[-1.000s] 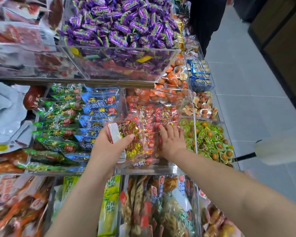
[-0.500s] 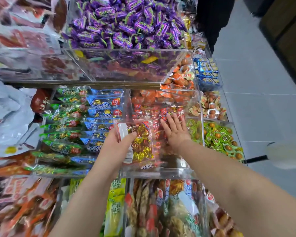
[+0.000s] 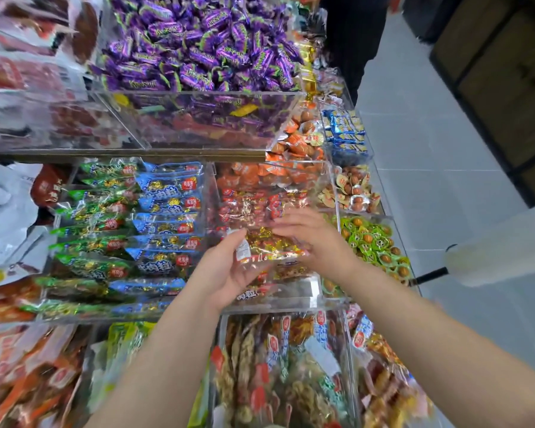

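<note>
My left hand [image 3: 226, 270] holds a clear snack packet with gold and red contents [image 3: 269, 248] from below, thumb on its white label, above a clear acrylic bin [image 3: 278, 304] of similar red packets. My right hand [image 3: 315, 239] is blurred at the packet's right end with fingers stretched toward the left; whether it grips the packet I cannot tell.
Left of the bin lie stacked blue [image 3: 167, 208] and green packets [image 3: 93, 239]. Purple candies [image 3: 198, 50] fill the upper bin. Green egg packs [image 3: 371, 242] sit to the right. Grey tiled floor [image 3: 430, 180] is at right, with a person in black [image 3: 352, 41] standing there.
My right hand left the packets in the bin and came back to the right end of the held packet. My left hand tipped the packet flatter and moved it right.
</note>
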Motion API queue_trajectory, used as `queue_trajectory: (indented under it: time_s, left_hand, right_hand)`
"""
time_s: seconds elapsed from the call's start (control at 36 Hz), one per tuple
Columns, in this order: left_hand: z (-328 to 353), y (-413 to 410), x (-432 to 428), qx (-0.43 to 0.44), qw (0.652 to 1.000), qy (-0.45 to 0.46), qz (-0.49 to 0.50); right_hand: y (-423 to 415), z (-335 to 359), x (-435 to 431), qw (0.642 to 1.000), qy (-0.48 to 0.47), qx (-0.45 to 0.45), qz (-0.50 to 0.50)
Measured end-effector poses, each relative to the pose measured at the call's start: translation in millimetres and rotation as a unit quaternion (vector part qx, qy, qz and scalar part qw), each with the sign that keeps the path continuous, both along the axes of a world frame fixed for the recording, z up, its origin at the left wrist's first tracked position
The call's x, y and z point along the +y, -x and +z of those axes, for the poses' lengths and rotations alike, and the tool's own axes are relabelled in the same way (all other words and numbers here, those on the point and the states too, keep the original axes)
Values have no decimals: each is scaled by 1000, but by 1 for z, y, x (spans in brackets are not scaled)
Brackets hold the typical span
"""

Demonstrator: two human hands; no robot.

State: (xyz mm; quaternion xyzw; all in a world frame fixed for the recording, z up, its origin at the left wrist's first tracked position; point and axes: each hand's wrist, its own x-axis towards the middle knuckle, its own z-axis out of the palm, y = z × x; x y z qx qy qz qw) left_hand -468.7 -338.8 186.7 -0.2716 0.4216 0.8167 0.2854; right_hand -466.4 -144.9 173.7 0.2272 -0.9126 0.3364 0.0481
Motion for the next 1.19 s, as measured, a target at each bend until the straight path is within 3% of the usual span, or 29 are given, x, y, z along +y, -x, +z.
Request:
queue_trajectory:
  time_s: [0.06, 0.11, 0.19, 0.22, 0.28, 0.33, 0.39, 0.44, 0.5, 0.58, 0.69, 0.81, 0.92, 1.06, 1.19]
  left_hand:
    - [1, 1, 3, 22, 999, 32, -25]
    - [1, 3, 1, 42, 990, 123, -57]
    - [2, 5, -8, 92, 945, 277, -149]
    - [2, 5, -11, 126, 913, 341, -184]
    - [-1, 3, -15, 215, 810, 483, -252]
    - [-11, 2, -14, 304, 711, 554, -308]
    - [-25, 1, -6, 361, 671, 533, -368]
    - [-42, 0, 5, 357, 640, 507, -455]
    - [-60, -1, 11, 316, 579, 529, -534]
    - [-83, -2, 13, 302, 499, 582, -566]
    - [-95, -2, 10, 289, 502, 602, -550]
    - [-94, 0, 9, 288, 487, 618, -545]
    - [-90, -2, 13, 294, 466, 638, -539]
    - [-82, 1, 13, 359, 419, 712, -435]
    - [-85, 17, 5, 292, 416, 686, -520]
  right_hand:
    - [-3, 5, 3, 998, 46, -32, -29]
    - [-5, 12, 7, 987, 102, -103, -70]
    - [-1, 27, 15, 962, 157, -168, -145]
    - [2, 30, 19, 956, 163, -178, -165]
    - [9, 35, 26, 958, 131, -174, -188]
    - [18, 38, 33, 964, 25, -186, -187]
    - [25, 41, 34, 961, -112, -202, -151]
    - [31, 37, 26, 945, -219, -219, -105]
    - [32, 26, 13, 927, -286, -233, -68]
    - [31, 0, -5, 903, -334, -263, -59]
    - [23, -34, -16, 872, -424, -234, -65]
    - [14, -57, -23, 889, -403, -199, -86]
    - [9, -81, -24, 868, -445, -212, -65]
    - [7, -97, -25, 840, -499, -197, -77]
    - [20, -96, -27, 830, -515, -193, -97]
